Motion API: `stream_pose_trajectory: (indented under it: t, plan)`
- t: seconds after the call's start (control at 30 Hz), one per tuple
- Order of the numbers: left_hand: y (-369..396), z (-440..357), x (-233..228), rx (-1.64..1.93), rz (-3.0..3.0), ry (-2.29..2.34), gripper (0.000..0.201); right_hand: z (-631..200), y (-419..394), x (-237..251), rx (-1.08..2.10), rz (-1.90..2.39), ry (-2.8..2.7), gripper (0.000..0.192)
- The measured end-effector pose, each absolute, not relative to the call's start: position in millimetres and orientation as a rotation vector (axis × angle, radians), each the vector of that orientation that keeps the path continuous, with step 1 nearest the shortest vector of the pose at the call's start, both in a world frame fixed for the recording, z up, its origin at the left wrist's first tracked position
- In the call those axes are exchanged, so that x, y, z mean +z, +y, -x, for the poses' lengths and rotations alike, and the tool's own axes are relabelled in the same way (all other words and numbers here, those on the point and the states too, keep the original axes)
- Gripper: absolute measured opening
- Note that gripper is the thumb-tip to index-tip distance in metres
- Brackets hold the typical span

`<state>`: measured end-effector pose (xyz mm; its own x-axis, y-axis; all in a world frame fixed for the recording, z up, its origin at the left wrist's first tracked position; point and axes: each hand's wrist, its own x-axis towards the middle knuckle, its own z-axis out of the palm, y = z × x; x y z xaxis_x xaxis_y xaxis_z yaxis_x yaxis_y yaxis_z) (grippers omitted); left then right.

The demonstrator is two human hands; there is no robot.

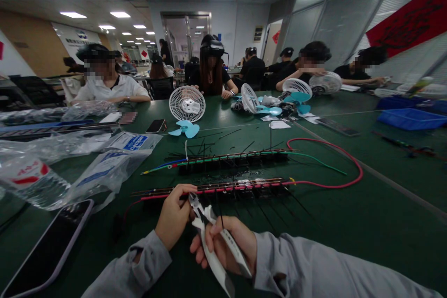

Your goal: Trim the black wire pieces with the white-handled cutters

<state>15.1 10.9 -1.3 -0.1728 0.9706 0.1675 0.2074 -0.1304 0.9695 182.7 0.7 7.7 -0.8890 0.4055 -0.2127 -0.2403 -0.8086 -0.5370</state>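
My right hand (240, 237) grips a pair of diagonal cutters (217, 267) with white handles, which stand partly spread. Their metal jaws reach up to the near wire bundle (230, 187), just right of my left hand (173, 216). The fingers of my left hand are closed on this bundle near its left part, and their tips are partly hidden. A thick red wire runs along the bundle and loops out to the right. Black cable ties with long loose tails bind it. Behind lies a second bundle (237, 155) with green and blue wires.
A phone (49, 247) and a water bottle (33, 179) lie at the left beside plastic bags (115, 160). Light-blue fan blades (184, 129) and white fan guards (187, 104) are across the table. Blue trays (412, 119) stand at right. Several people sit opposite.
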Motion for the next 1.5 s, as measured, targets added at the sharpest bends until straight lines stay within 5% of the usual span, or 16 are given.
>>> stream_pose_trajectory:
  t: [0.77, 1.5]
  plan:
    - [9.6, -16.4, -2.0, 1.38, -1.428, 1.404, 0.016, -180.6, -0.5, 20.5, 2.664, 0.825, -0.697, 0.022]
    - [9.8, -17.4, 2.3, 1.364, -1.392, 1.409, 0.018, -185.0, -8.1, 20.0, 2.662, 0.44, -0.594, 0.027]
